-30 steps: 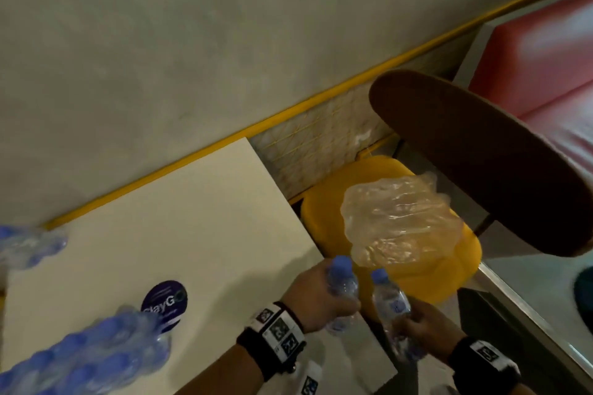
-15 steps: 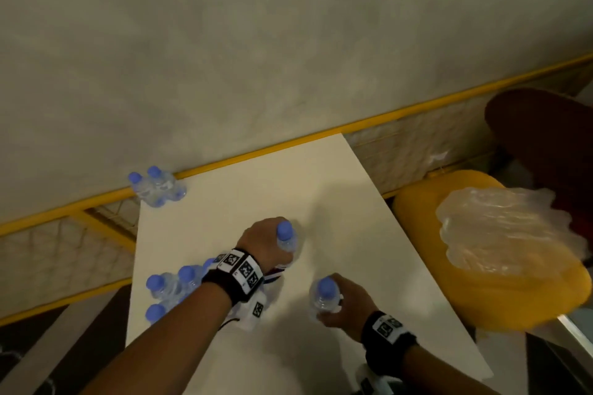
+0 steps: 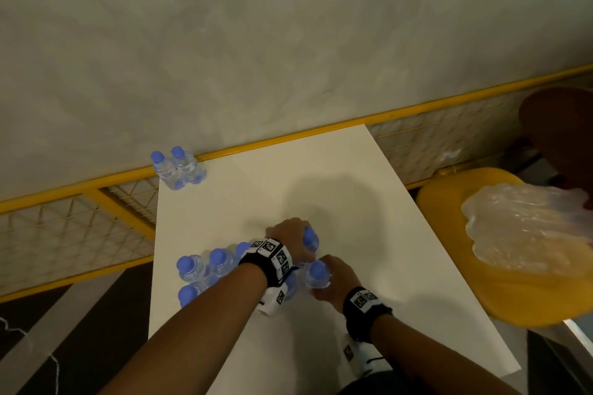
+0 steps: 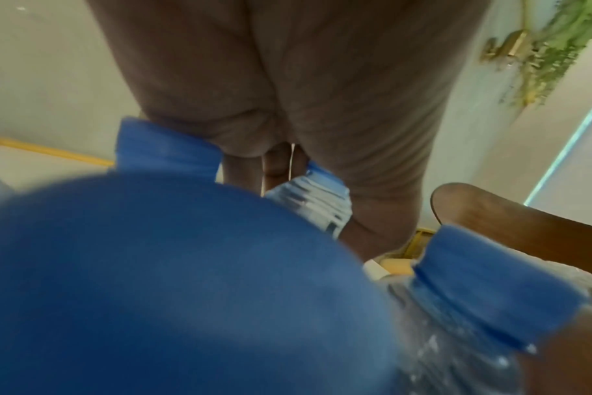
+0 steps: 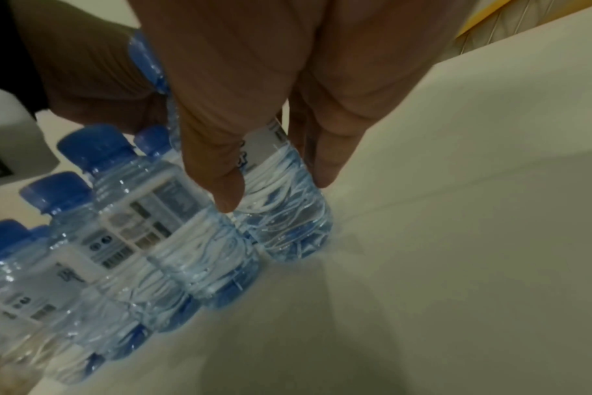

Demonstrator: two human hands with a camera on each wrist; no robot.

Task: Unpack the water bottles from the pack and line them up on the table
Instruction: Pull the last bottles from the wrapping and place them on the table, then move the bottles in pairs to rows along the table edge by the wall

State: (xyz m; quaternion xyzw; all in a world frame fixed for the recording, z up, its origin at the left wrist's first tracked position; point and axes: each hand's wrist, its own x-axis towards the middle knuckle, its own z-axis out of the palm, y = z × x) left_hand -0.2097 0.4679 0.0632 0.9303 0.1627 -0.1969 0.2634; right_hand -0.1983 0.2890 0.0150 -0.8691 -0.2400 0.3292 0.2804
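My left hand (image 3: 286,236) grips one upright bottle (image 3: 310,240); my right hand (image 3: 333,282) grips another (image 3: 317,273) just below it in the frame. Both stand against the right end of the row (image 3: 205,268) at lower left. White table (image 3: 369,234); emptied pack (image 3: 526,228) on the yellow seat (image 3: 449,202), right.

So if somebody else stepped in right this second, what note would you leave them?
Left hand: grips a bottle, standing it beside the near cluster.
Right hand: fingers round another bottle, its base on the table.
Done: near cluster standing, a few more bottles at the far corner.
Left: let go of both, straighten the rows. The wrap on the yellow seat looks empty.
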